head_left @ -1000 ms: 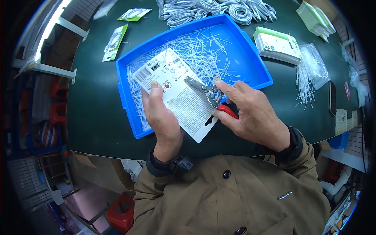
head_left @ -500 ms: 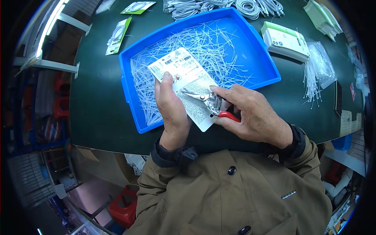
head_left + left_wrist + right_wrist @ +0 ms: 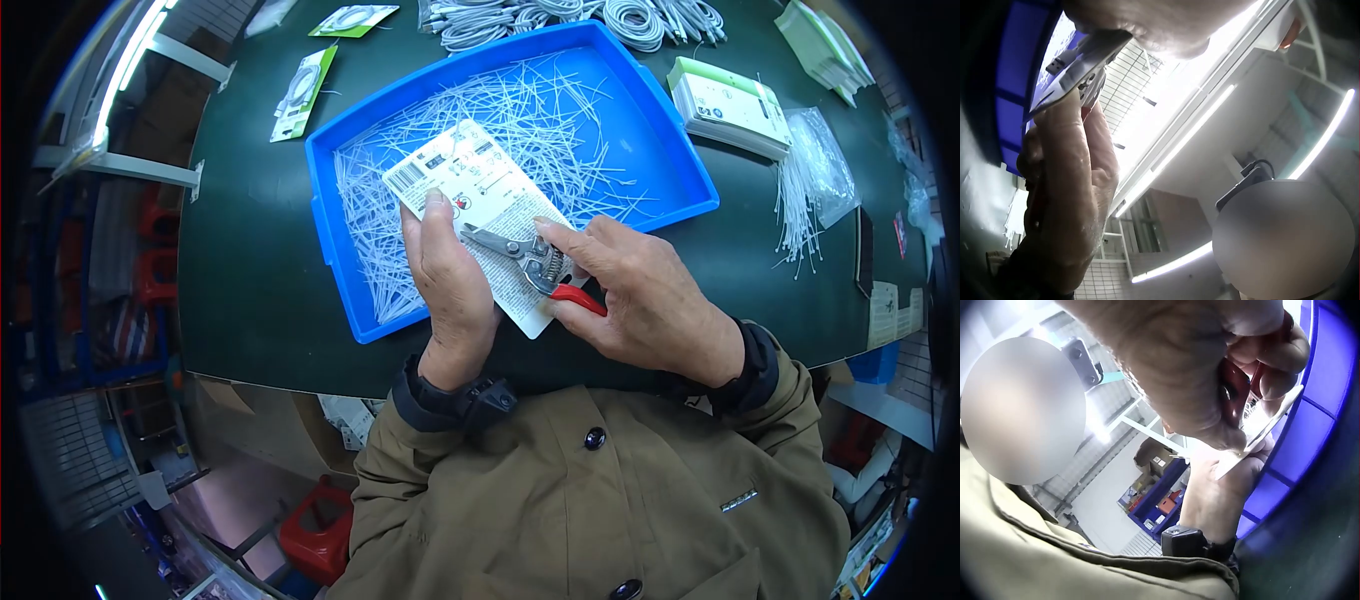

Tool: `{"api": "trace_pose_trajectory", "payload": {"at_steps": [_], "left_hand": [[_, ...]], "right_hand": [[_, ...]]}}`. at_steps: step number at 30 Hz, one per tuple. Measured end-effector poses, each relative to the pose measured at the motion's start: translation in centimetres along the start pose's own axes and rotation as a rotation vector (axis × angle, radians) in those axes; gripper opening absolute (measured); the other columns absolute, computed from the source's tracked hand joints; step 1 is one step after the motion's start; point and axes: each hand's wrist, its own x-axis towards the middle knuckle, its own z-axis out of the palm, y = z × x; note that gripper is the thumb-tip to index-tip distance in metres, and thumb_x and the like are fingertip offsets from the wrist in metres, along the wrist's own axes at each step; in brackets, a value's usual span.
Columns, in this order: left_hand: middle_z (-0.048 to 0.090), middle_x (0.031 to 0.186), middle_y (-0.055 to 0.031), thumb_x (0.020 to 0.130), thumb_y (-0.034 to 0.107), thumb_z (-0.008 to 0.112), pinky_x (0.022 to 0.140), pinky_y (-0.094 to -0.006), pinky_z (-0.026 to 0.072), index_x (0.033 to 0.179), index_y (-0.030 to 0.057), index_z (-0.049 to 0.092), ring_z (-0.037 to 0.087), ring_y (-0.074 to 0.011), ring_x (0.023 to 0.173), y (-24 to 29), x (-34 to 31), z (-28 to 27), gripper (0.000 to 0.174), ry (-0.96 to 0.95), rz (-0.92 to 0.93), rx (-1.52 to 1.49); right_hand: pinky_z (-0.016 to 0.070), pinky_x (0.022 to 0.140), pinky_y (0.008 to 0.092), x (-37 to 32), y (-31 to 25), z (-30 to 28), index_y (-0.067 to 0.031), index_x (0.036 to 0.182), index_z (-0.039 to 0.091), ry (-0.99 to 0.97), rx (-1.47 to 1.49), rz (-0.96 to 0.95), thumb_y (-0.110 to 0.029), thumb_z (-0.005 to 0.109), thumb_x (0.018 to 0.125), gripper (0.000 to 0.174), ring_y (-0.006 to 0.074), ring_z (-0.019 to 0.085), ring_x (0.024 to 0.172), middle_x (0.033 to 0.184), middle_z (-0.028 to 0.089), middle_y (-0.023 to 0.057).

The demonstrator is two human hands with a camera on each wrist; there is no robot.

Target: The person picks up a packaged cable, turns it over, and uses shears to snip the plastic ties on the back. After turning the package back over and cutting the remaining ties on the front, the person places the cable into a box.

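Note:
My left hand [image 3: 450, 275] holds a white printed card [image 3: 500, 190] by its left side, thumb over the printed back. In the left wrist view a cable's USB plug [image 3: 1062, 62] shows on the card's other side. The right hand [image 3: 655, 295] grips red-handled cutters [image 3: 512, 247], with a coil spring between the handles. Their blades lie over the card's printing and point toward the left thumb. The index finger rests near the pivot, and the right thumb is by the card's lower edge. Both hands are over the near side of the blue tray [image 3: 650, 120].
White plastic ties [image 3: 540, 125] are strewn in the tray. Bundled grey cables [image 3: 632, 24] lie behind it; packed cable cards [image 3: 300, 92] are at the left. At the right are a stack of cards [image 3: 730, 110], a clear bag [image 3: 822, 160] and more ties [image 3: 797, 220].
The head view has shifted slightly. Over the card, the cutters have moved toward my body and the left thumb. Both hands keep their hold; the card has moved slightly right.

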Motion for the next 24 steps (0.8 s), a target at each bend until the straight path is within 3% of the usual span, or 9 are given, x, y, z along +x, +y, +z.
{"api": "trace_pose_trajectory", "payload": {"at_steps": [3, 6, 9, 12, 17, 20, 24], "left_hand": [[0.066, 0.125, -0.0166, 0.109, 0.024, 0.038, 0.096, -0.0408, 0.0575, 0.141, 0.0008, 0.049, 0.071, -0.0267, 0.111, -0.2, 0.2, -0.4, 0.041, -0.006, 0.013, 0.033], [0.066, 0.125, -0.0166, 0.11, 0.024, 0.038, 0.097, -0.0408, 0.0569, 0.141, 0.0013, 0.049, 0.071, -0.0266, 0.112, -0.1, 0.2, -0.2, 0.04, 0.001, 0.014, 0.018], [0.066, 0.126, -0.0172, 0.11, 0.023, 0.038, 0.097, -0.0408, 0.0567, 0.142, 0.0014, 0.049, 0.07, -0.027, 0.113, -0.3, 0.2, -0.4, 0.04, -0.032, 0.015, -0.009], [0.066, 0.128, -0.0184, 0.11, 0.024, 0.039, 0.096, -0.0409, 0.0577, 0.143, 0.0005, 0.049, 0.071, -0.0276, 0.113, 0.3, 0.0, -0.2, 0.042, -0.086, -0.035, -0.013], [0.066, 0.129, -0.0203, 0.109, 0.023, 0.039, 0.095, -0.041, 0.0592, 0.144, -0.0016, 0.048, 0.072, -0.0285, 0.112, 1.1, -0.5, 0.1, 0.043, -0.184, -0.119, 0.013], [0.065, 0.131, -0.0203, 0.109, 0.023, 0.039, 0.096, -0.0408, 0.059, 0.145, -0.0014, 0.046, 0.071, -0.0284, 0.113, 1.0, -0.7, 0.3, 0.044, -0.232, -0.115, 0.032], [0.063, 0.133, -0.02, 0.109, 0.022, 0.04, 0.097, -0.0404, 0.0583, 0.148, -0.0005, 0.044, 0.07, -0.0282, 0.116, 0.6, -0.5, -0.2, 0.045, -0.281, -0.121, 0.06]], "right_hand": [[0.0537, 0.069, 0.0452, -0.1, 0.0, 0.2, -0.001, 0.139, 0.062, -0.018, 0.055, 0.03, -0.023, 0.081, 0.09, 0.057, 0.0361, 0.066, 0.078, 0.092, 0.063, 0.0186], [0.0532, 0.069, 0.0405, -0.1, -0.1, 0.1, -0.0044, 0.142, 0.061, -0.009, 0.029, 0.033, -0.011, 0.084, 0.084, 0.063, 0.0304, 0.066, 0.077, 0.09, 0.063, 0.0133], [0.0528, 0.069, 0.0397, -0.2, 0.6, 0.2, -0.0034, 0.141, 0.062, 0.019, 0.072, 0.01, -0.012, 0.085, 0.084, 0.062, 0.029, 0.065, 0.076, 0.09, 0.064, 0.0136], [0.0538, 0.074, 0.0438, 0.2, 1.0, -0.5, -0.002, 0.138, 0.062, 0.069, 0.113, 0.025, -0.021, 0.083, 0.087, 0.058, 0.0348, 0.067, 0.081, 0.09, 0.066, 0.0176], [0.0539, 0.078, 0.0447, 1.1, 1.6, -2.5, -0.0041, 0.141, 0.062, 0.12, -0.025, 0.112, -0.031, 0.08, 0.091, 0.06, 0.0332, 0.067, 0.086, 0.095, 0.067, 0.0165], [0.0496, 0.07, 0.0377, 1.3, 2.2, -2.0, -0.0069, 0.144, 0.064, 0.166, -0.034, 0.057, -0.024, 0.085, 0.085, 0.065, 0.0241, 0.057, 0.075, 0.09, 0.062, 0.0105], [0.0507, 0.073, 0.0401, 1.4, 2.3, -1.8, -0.0068, 0.144, 0.064, 0.142, -0.064, 0.085, -0.025, 0.085, 0.084, 0.066, 0.0278, 0.061, 0.079, 0.092, 0.064, 0.0121]]}}
